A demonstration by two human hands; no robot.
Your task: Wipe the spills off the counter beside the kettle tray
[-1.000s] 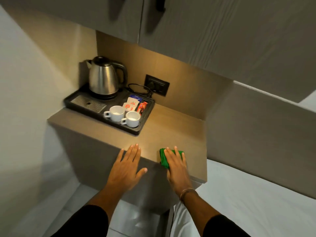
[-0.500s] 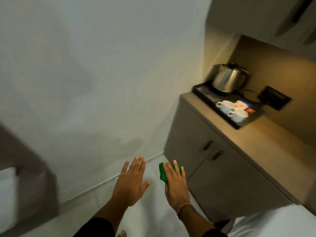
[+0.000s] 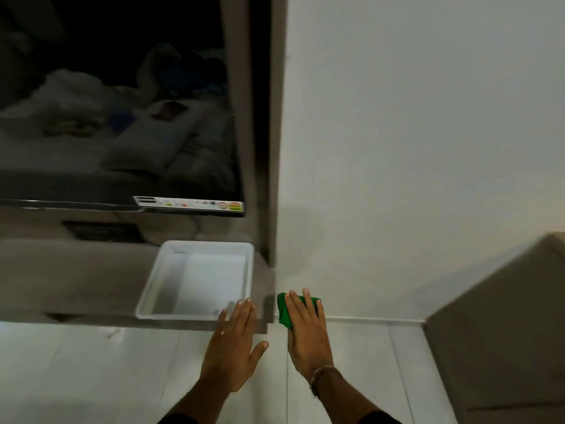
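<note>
My right hand (image 3: 307,335) holds a folded green cloth (image 3: 284,312) under its fingers, out in the air in front of the white wall, just right of a wooden shelf's end. My left hand (image 3: 235,347) is flat and spread with nothing in it, its fingertips over the near right corner of a white tray (image 3: 149,296). The kettle, its tray and the counter are out of view.
The white rectangular tray sits on a wooden shelf (image 3: 70,276) under a wall-mounted TV (image 3: 116,102) whose dark screen reflects a bed. A cabinet corner (image 3: 504,316) stands at the right. Pale tiled floor (image 3: 91,371) lies below.
My view has swung left, away from the kettle counter to the TV shelf and white tray. Both hands keep the same pose, the right still on the green cloth.
</note>
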